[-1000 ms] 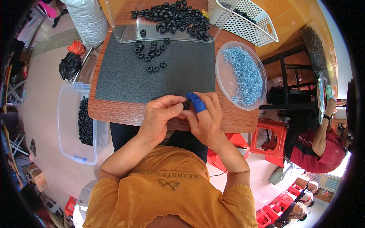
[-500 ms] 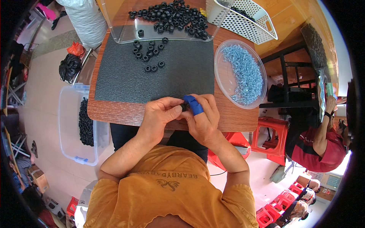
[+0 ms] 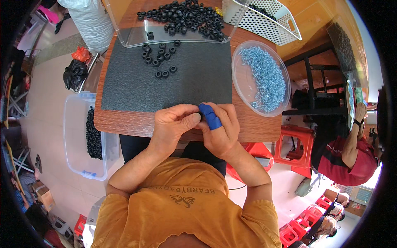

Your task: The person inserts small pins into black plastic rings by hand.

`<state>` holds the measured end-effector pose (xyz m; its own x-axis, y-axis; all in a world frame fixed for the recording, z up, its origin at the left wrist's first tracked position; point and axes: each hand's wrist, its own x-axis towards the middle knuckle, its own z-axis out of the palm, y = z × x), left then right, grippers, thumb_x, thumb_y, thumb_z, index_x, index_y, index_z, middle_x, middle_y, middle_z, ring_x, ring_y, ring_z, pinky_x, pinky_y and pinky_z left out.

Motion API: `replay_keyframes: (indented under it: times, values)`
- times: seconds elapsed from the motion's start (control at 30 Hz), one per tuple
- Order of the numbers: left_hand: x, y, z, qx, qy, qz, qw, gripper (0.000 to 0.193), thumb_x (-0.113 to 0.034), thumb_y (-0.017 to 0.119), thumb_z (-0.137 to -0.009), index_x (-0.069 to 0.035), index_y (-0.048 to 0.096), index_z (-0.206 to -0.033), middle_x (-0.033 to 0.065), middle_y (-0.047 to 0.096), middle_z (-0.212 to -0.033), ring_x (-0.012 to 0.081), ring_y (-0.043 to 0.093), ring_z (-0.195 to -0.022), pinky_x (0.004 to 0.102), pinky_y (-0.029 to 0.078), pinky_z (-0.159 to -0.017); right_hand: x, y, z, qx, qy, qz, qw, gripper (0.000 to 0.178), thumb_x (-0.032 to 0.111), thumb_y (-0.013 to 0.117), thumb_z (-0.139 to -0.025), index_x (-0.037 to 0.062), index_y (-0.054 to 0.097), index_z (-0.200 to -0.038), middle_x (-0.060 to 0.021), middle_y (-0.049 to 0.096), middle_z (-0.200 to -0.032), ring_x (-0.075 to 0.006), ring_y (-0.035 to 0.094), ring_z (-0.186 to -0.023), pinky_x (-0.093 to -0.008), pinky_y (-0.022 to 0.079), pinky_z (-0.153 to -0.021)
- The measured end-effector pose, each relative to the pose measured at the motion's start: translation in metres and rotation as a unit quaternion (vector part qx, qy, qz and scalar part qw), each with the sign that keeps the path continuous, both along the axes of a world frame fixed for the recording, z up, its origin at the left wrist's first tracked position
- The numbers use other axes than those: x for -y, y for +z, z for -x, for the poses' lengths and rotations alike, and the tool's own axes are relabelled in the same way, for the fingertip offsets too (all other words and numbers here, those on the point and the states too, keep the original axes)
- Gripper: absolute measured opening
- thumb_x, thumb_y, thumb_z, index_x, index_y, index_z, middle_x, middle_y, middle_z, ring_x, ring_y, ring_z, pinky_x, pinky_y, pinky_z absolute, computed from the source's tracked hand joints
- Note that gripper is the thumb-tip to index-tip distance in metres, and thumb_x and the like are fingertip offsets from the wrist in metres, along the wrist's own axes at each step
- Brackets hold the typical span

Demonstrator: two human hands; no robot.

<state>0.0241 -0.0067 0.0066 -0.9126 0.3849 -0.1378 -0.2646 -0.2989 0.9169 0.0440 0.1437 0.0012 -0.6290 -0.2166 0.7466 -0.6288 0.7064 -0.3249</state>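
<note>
My left hand [image 3: 173, 125] and my right hand [image 3: 223, 131] meet over the table's front edge, fingertips together. Pinched between them is a small black ring-shaped part [image 3: 201, 115], mostly hidden by the fingers. Blue tape or a finger cover [image 3: 211, 117] wraps my right index finger. Farther up, several loose black rings [image 3: 165, 74] like it lie on a dark textured mat [image 3: 136, 93]. A large heap of the same rings [image 3: 188, 18] sits in a clear open bin [image 3: 173, 40]. To the right, a round clear tray [image 3: 243, 93] holds many tiny light-blue pieces [image 3: 269, 82].
A white perforated basket [image 3: 285, 31] stands at the table's back right. On the floor at left, a clear tub [image 3: 76, 140] contains black parts [image 3: 94, 132]. Red plastic stools [image 3: 294, 149] stand at right, near a person in a red shirt [image 3: 345, 163].
Both hands stay together at the table edge. The fingers of my right hand have shifted slightly around the black part, which is now more covered. The view has moved a little.
</note>
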Motion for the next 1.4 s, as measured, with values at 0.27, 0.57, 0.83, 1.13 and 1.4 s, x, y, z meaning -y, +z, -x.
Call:
replay_keyframes:
  times: [0.27, 0.57, 0.83, 1.13, 1.4]
  values:
    - [-0.004, -0.006, 0.002, 0.071, 0.025, -0.028, 0.997, 0.013, -0.005, 0.062, -0.081, 0.004, 0.065, -0.091, 0.0045, 0.064, -0.078, 0.0071, 0.058, -0.068, 0.0197, 0.049, -0.064, 0.002, 0.006, 0.000, 0.043, -0.003, 0.034, 0.999, 0.039, 0.003, 0.073, -0.057, -0.0084, 0.058, -0.091, -0.0188, 0.059, -0.094, -0.0323, 0.055, -0.076, -0.0377, 0.047, -0.063]
    - [-0.004, -0.001, -0.001, 0.099, 0.001, -0.052, 0.994, 0.017, -0.010, 0.062, -0.084, 0.004, 0.063, -0.094, 0.0069, 0.065, -0.080, 0.0100, 0.060, -0.068, 0.0227, 0.051, -0.064, -0.004, -0.001, 0.000, 0.031, 0.007, -0.010, 0.999, 0.041, 0.009, 0.074, -0.058, -0.0071, 0.057, -0.092, -0.0191, 0.058, -0.093, -0.0323, 0.053, -0.075, -0.0406, 0.043, -0.062]
    - [0.005, -0.006, -0.006, 0.153, -0.063, -0.069, 0.984, 0.026, -0.014, 0.057, -0.089, 0.005, 0.059, -0.106, 0.0098, 0.064, -0.088, 0.0139, 0.063, -0.078, 0.0256, 0.053, -0.072, -0.008, 0.002, -0.004, 0.046, 0.001, -0.019, 0.999, 0.037, 0.002, 0.071, -0.060, -0.0077, 0.057, -0.094, -0.0184, 0.058, -0.093, -0.0322, 0.053, -0.074, -0.0374, 0.045, -0.060]
    - [0.005, 0.008, -0.007, 0.013, -0.045, 0.041, 0.998, 0.028, -0.019, 0.061, -0.087, 0.005, 0.065, -0.099, 0.0077, 0.067, -0.085, 0.0112, 0.060, -0.077, 0.0234, 0.047, -0.069, -0.006, 0.004, -0.007, 0.002, 0.001, -0.054, 0.999, 0.037, 0.008, 0.069, -0.057, -0.0092, 0.055, -0.087, -0.0243, 0.056, -0.098, -0.0330, 0.052, -0.076, -0.0416, 0.041, -0.058]
    - [0.007, 0.007, -0.004, -0.116, -0.079, 0.171, 0.975, 0.029, -0.021, 0.060, -0.087, 0.007, 0.063, -0.096, 0.0090, 0.064, -0.082, 0.0140, 0.060, -0.074, 0.0243, 0.047, -0.067, -0.006, 0.008, -0.012, 0.003, 0.001, -0.083, 0.997, 0.036, 0.003, 0.069, -0.061, -0.0137, 0.054, -0.089, -0.0215, 0.057, -0.093, -0.0308, 0.052, -0.071, -0.0374, 0.041, -0.054]
